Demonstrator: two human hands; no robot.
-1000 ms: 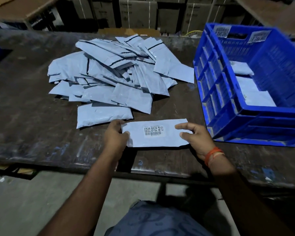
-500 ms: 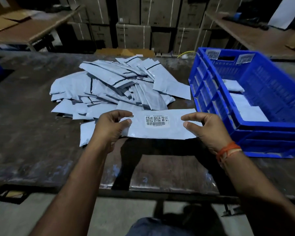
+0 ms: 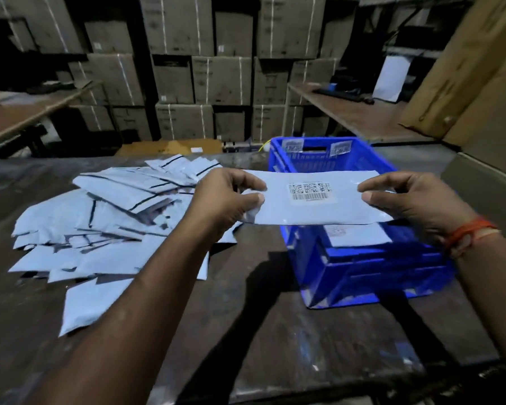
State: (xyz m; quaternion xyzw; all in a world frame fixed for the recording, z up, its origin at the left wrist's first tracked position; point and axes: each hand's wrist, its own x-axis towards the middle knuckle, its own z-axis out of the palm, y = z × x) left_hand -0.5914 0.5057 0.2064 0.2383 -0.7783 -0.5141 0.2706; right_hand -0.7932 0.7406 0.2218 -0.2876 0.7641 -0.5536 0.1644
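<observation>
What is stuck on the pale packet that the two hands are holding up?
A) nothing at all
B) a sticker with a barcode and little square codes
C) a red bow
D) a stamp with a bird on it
B: a white label printed with square codes and a barcode sits near the middle of the packet, which the left hand and the right hand pinch at its two ends.

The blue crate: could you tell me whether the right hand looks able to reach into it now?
Probably yes: the right hand pinches the labelled packet over the blue crate, whose open top has nothing across it but that packet. The left hand pinches the other end.
</observation>
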